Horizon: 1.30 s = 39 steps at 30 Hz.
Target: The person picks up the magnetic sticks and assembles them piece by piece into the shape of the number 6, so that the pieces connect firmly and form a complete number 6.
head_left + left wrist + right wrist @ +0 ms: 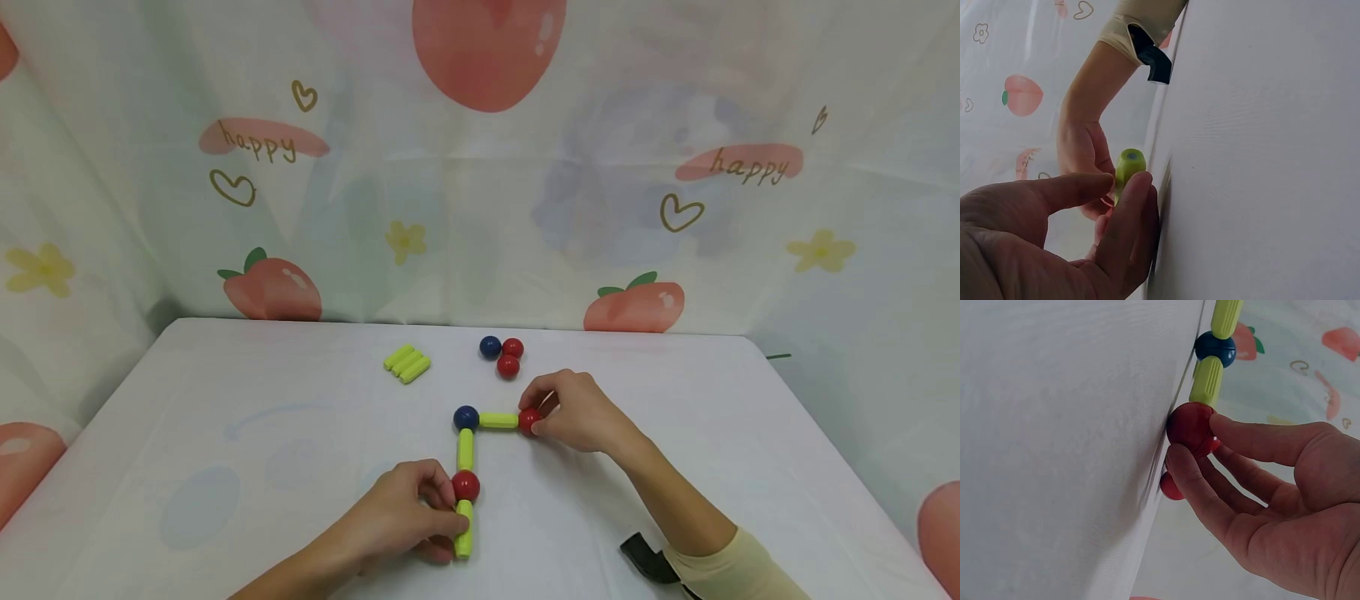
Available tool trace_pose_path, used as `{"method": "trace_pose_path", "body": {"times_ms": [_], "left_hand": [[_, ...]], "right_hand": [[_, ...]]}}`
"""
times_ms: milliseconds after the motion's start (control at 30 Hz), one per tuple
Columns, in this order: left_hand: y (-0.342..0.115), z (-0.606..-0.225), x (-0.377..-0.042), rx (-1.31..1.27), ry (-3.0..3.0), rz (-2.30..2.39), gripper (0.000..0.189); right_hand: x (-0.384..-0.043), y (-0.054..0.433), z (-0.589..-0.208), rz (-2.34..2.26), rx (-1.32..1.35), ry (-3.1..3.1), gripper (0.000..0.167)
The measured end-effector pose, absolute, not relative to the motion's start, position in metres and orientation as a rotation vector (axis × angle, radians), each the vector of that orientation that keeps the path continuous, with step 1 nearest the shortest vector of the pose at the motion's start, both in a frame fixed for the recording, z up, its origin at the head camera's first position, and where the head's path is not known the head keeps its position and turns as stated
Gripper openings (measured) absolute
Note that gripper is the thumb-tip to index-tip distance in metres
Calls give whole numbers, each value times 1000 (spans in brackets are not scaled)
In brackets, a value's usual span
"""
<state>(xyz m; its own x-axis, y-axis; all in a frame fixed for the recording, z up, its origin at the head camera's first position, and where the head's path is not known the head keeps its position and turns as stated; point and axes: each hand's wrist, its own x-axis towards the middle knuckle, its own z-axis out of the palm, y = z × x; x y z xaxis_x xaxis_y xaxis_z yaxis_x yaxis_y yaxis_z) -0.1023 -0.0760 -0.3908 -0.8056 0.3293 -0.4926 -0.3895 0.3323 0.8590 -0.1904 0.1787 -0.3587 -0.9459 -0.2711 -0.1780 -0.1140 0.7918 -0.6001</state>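
Observation:
An L-shaped chain of rods and balls lies on the white table. Its corner is a blue ball (466, 418), joined to one yellow-green rod (498, 421) running right and another rod (466, 450) running toward me. My right hand (577, 412) pinches the red ball (1191, 428) at the right end between thumb and fingers. Below the corner sits a second red ball (466, 485), with the lowest rod (464, 533) under it. Thumb and fingers of my left hand (408, 512) pinch that lowest rod, whose round end face points at the left wrist camera.
Toward the back of the table (247, 400) lie several loose yellow-green rods (407, 363) side by side. Right of them a loose blue ball (491, 347) and two red balls (508, 367) are grouped. A black strap-like piece (648, 560) hangs by the right sleeve. A printed cloth stands behind.

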Motion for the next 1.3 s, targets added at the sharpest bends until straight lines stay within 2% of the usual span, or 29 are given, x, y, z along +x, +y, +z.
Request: {"method": "trace_pose_path", "body": {"times_ms": [233,500,700,933,1300], "left_hand": [[-84,-384,-115,120,2230,1394,18],[-87,-380,-158,259,2516,1240,13],[-85,-381,-188,454,2642,1167,23],[-83,-380,-206,759,2591,993,34],[-87,-385,-216,868,2541,955,35]], "right_hand": [[-190,178,-359,-880,-298,2732,20],[-192,179,-356,-882,-301,2733,20],[-191,179,-357,-898,-288,2725,20],[-189,178,-359,-898,-280,2724,19],[-188,178,-359,-902,-290,2728,21]]}}
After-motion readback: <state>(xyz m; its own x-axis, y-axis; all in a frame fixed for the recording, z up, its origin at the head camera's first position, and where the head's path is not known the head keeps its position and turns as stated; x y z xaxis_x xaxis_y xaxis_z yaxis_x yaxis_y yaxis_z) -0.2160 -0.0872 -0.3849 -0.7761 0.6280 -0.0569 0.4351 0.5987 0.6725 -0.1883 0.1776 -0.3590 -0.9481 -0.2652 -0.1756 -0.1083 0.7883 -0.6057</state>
